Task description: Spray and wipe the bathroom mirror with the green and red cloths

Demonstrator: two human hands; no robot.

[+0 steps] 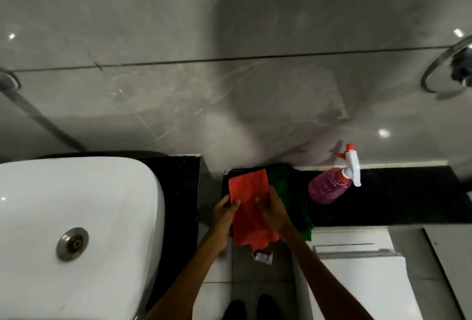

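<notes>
Two hands grip the red cloth (249, 207) at lower centre of the frame: the left hand (224, 213) pinches its left edge, thumb on top, and the right hand (272, 211) clasps its right edge. The green cloth (293, 192) lies partly beneath it, just to the right, on the black ledge (383, 202). Further right stands the spray bottle (332, 184), untouched. The mirror is not in view. Judgement: the step in hand is taking up or folding the red cloth; next comes reaching right for the bottle, which requires one hand freed.
</notes>
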